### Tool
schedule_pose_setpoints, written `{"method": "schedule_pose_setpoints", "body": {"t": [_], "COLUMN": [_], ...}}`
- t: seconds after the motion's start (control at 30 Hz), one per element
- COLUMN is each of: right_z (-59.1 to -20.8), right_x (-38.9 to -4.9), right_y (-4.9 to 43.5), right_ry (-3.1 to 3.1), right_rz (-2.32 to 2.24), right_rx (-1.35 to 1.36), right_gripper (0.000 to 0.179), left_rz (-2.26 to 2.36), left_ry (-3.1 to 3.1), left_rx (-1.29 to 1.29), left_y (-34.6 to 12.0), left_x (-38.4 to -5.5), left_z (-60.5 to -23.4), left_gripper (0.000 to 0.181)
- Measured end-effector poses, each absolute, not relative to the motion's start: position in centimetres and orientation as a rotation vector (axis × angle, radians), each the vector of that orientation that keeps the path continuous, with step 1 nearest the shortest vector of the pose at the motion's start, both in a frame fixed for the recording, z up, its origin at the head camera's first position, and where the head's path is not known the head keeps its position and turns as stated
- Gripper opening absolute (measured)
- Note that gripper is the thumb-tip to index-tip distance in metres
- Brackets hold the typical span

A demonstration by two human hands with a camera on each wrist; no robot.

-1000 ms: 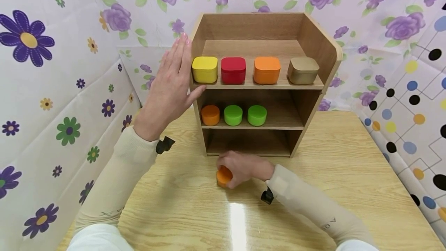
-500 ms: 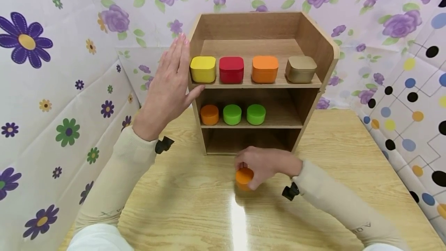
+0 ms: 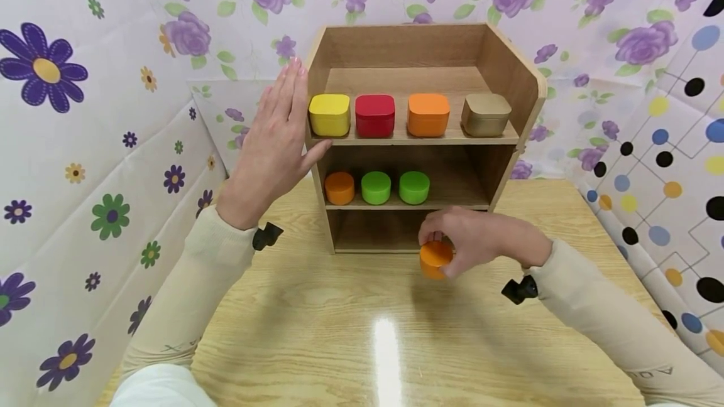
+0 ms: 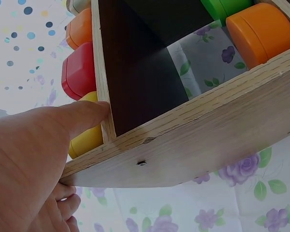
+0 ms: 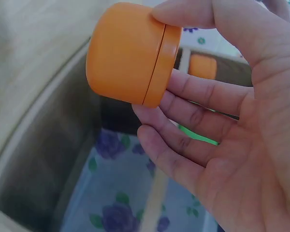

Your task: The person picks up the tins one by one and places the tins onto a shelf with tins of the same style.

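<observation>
My right hand (image 3: 466,237) pinches a round orange lidded container (image 3: 435,260) between thumb and fingers, in front of the bottom compartment of a small wooden shelf (image 3: 415,141). The right wrist view shows the seam of the orange container (image 5: 128,55) near the thumb tip. Flat against the shelf's left side lies my left hand (image 3: 271,143), its fingers straight and its thumb at the front edge. In the left wrist view that thumb (image 4: 87,115) presses the board's edge. An orange round container (image 3: 339,188) and two green ones (image 3: 376,188) stand on the middle shelf.
On the top shelf stand a yellow box (image 3: 330,115), a red box (image 3: 375,116), an orange box (image 3: 428,115) and a tan box (image 3: 486,115). The shelf stands on a wooden table (image 3: 305,331), with patterned cloth walls (image 3: 90,156) around it.
My right hand has carried the orange container rightward along the front of the shelf, then up toward the bottom compartment. My left hand has stayed at the shelf's side.
</observation>
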State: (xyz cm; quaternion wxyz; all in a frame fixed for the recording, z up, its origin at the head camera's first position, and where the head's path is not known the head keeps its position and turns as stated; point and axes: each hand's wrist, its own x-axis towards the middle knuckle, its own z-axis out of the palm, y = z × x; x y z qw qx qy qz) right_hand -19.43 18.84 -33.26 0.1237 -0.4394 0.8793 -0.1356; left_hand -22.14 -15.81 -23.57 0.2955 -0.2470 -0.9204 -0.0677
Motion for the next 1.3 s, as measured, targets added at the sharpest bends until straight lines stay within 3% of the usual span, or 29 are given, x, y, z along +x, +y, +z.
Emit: {"method": "schedule_pose_setpoints", "body": {"t": [0.63,1.3], "right_z": [-29.2,-27.3], "right_x": [-21.6,-23.6], "right_y": [22.2,21.5], "right_ry": [2.83,2.984], "right_rz": [-0.344,-0.18], "right_rx": [-1.211,-1.13], "right_gripper": [0.04,0.042], "left_rz": [-0.189,-0.187], "left_ry": [-2.436,-2.451], "left_rx": [-0.662,-0.655], "left_y": [-15.9,-15.9], "left_x": [-22.2,-22.2], "left_z": [-23.5,-23.6], "left_gripper": [0.106,0.107]}}
